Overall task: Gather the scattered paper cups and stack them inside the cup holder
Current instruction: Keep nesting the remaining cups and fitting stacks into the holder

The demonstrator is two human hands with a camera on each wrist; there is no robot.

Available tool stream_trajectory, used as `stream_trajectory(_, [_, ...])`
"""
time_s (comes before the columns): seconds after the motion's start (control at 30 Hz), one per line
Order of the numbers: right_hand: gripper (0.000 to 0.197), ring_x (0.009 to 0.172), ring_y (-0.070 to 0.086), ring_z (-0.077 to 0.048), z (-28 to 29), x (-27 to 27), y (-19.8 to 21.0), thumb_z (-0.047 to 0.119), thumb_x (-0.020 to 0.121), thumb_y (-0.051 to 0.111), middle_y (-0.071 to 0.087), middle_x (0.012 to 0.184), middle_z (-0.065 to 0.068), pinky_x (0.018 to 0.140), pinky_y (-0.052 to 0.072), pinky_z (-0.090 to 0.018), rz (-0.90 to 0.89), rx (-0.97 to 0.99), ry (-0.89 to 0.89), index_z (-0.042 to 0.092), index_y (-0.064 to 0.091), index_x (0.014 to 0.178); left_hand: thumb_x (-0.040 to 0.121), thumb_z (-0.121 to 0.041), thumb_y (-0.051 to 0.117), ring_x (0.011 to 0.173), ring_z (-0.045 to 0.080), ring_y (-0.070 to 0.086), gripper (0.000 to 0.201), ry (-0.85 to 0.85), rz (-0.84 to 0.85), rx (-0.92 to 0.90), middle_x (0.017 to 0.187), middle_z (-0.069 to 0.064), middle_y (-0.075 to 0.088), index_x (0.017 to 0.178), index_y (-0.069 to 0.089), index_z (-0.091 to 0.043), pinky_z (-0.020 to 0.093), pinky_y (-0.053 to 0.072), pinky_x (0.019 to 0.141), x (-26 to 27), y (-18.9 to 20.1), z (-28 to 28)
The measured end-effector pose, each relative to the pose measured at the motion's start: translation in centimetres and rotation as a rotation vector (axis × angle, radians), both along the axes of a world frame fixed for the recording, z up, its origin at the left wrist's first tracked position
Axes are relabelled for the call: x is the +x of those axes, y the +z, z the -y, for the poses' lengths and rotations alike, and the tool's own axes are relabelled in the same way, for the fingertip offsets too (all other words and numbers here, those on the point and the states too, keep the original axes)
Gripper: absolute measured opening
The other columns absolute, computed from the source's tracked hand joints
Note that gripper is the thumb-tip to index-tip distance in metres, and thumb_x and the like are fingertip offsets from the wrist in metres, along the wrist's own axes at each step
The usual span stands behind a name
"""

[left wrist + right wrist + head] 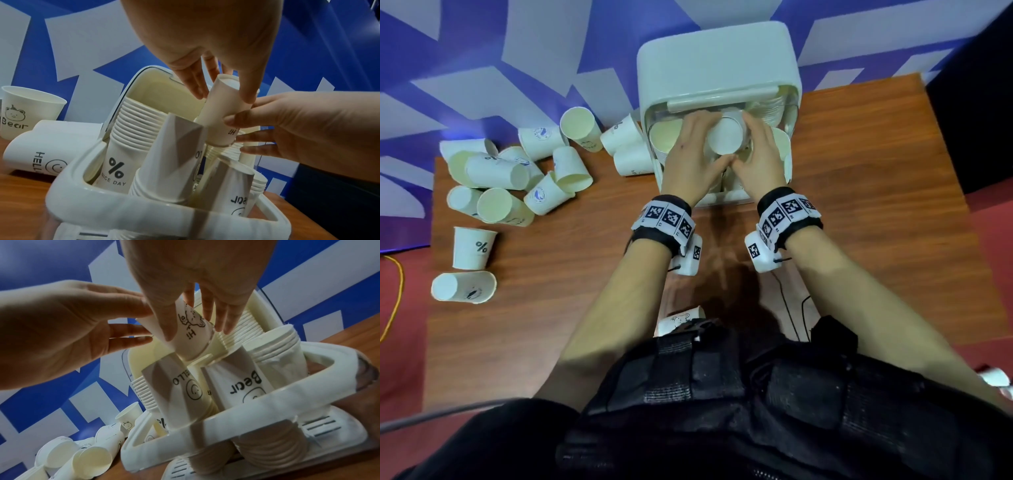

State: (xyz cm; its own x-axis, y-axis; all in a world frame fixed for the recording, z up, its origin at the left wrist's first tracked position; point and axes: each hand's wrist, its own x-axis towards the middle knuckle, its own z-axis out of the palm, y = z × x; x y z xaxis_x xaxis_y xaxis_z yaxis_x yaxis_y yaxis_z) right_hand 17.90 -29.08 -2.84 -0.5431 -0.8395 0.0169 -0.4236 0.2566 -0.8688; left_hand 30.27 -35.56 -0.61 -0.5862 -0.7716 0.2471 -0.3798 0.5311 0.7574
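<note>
The white cup holder [654,102] stands at the table's far middle with its lid [717,58] tipped back. Several stacks of cups [135,129] fill it. Both hands reach into it and hold one upside-down paper cup [724,138] printed "Hi!" between them, its rim just above a stack. My left hand [698,144] pinches it from the left, the thumb [246,94] on its side. My right hand [755,144] grips it from the right, the thumb [166,331] across the print. Scattered cups [517,178] lie in a heap at the table's left.
More loose cups lean against the holder's left side [626,150]. One cup stands upright [474,248] and one lies on its side [464,287] near the left edge; another lies by my body [681,320]. Black cables [791,308] cross the wooden table [876,205].
</note>
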Motion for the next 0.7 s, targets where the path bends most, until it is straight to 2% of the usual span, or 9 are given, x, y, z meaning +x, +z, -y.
stream_trajectory(0.07, [0.066, 0.130, 0.040, -0.014, 0.4, -0.1, -0.4, 0.005, 0.078, 0.061, 0.043, 0.142, -0.003, 0.107, 0.032, -0.021, 0.001, 0.025, 0.007, 0.013, 0.039, 0.140, 0.079, -0.028, 0.073, 0.113, 0.014, 0.052, 0.053, 0.011, 0.018, -0.012, 0.127, 0.005, 0.050, 0.126, 0.053, -0.011, 0.025, 0.048, 0.085, -0.1, -0.4, 0.2])
stream_trajectory(0.17, [0.067, 0.133, 0.038, -0.013, 0.9, -0.3, -0.7, 0.000, 0.079, 0.058, 0.042, 0.144, -0.002, 0.105, 0.028, -0.015, 0.014, 0.055, 0.008, 0.015, 0.037, 0.141, 0.079, -0.028, 0.072, 0.112, 0.014, 0.052, 0.055, 0.024, 0.043, -0.022, 0.127, 0.005, 0.049, 0.128, 0.052, -0.012, 0.023, 0.046, 0.082, -0.4, -0.8, 0.6])
stream_trajectory(0.27, [0.067, 0.126, 0.042, -0.010, 1.2, -0.6, -1.0, -0.002, 0.079, 0.056, 0.045, 0.141, 0.000, 0.098, 0.030, -0.010, 0.012, 0.084, 0.033, 0.019, 0.038, 0.140, 0.079, -0.027, 0.071, 0.111, 0.013, 0.052, 0.056, 0.031, 0.048, -0.023, 0.123, 0.005, 0.049, 0.130, 0.053, -0.013, 0.022, 0.047, 0.082, -0.6, -1.4, 0.9])
stream_trajectory(0.37, [0.067, 0.118, 0.048, -0.013, 1.7, -0.7, -1.5, 0.002, 0.081, 0.056, 0.048, 0.138, -0.004, 0.094, 0.037, -0.017, 0.023, 0.118, 0.049, 0.020, 0.036, 0.142, 0.080, -0.025, 0.068, 0.113, 0.015, 0.050, 0.057, 0.038, 0.061, -0.034, 0.123, 0.006, 0.049, 0.134, 0.051, -0.014, 0.021, 0.045, 0.085, -0.7, -2.1, 0.9])
stream_trajectory(0.43, [0.066, 0.109, 0.049, -0.011, 2.0, -0.8, -1.8, 0.006, 0.083, 0.057, 0.049, 0.135, -0.007, 0.088, 0.037, -0.016, 0.036, 0.139, 0.036, 0.020, 0.033, 0.144, 0.082, -0.024, 0.066, 0.114, 0.016, 0.050, 0.058, 0.041, 0.066, -0.042, 0.124, 0.006, 0.050, 0.137, 0.049, -0.014, 0.023, 0.046, 0.089, -0.7, -2.4, 0.9])
stream_trajectory(0.53, [0.065, 0.118, 0.048, -0.018, 2.4, -1.1, -2.3, 0.009, 0.085, 0.060, 0.050, 0.134, -0.010, 0.088, 0.032, -0.012, 0.016, 0.134, 0.032, 0.015, 0.033, 0.143, 0.084, -0.020, 0.064, 0.117, 0.020, 0.051, 0.056, 0.038, 0.058, -0.065, 0.126, 0.008, 0.051, 0.137, 0.048, -0.012, 0.031, 0.049, 0.093, -0.7, -2.8, 1.1])
stream_trajectory(0.6, [0.062, 0.121, 0.047, -0.018, 2.4, -1.2, -2.5, 0.011, 0.086, 0.061, 0.050, 0.134, -0.010, 0.088, 0.030, -0.009, -0.005, 0.112, 0.032, 0.012, 0.035, 0.142, 0.086, -0.018, 0.062, 0.118, 0.020, 0.052, 0.051, 0.040, 0.049, -0.083, 0.128, 0.009, 0.051, 0.135, 0.050, -0.010, 0.031, 0.050, 0.091, -0.7, -3.2, 1.1])
stream_trajectory(0.67, [0.059, 0.122, 0.048, -0.019, 2.5, -1.2, -2.9, 0.018, 0.086, 0.063, 0.051, 0.133, -0.008, 0.092, 0.033, -0.011, -0.023, 0.070, 0.025, 0.010, 0.038, 0.139, 0.088, -0.016, 0.060, 0.118, 0.020, 0.053, 0.044, 0.047, 0.047, -0.087, 0.129, 0.009, 0.053, 0.131, 0.052, -0.009, 0.029, 0.049, 0.090, -0.5, -3.7, 1.2])
stream_trajectory(0.7, [0.059, 0.122, 0.048, -0.019, 2.5, -1.2, -3.1, 0.023, 0.086, 0.063, 0.051, 0.133, -0.007, 0.095, 0.036, -0.015, -0.028, 0.054, 0.026, 0.009, 0.040, 0.138, 0.089, -0.016, 0.059, 0.118, 0.019, 0.053, 0.042, 0.044, 0.049, -0.079, 0.130, 0.008, 0.053, 0.130, 0.053, -0.009, 0.029, 0.048, 0.091, -0.4, -4.0, 1.2])
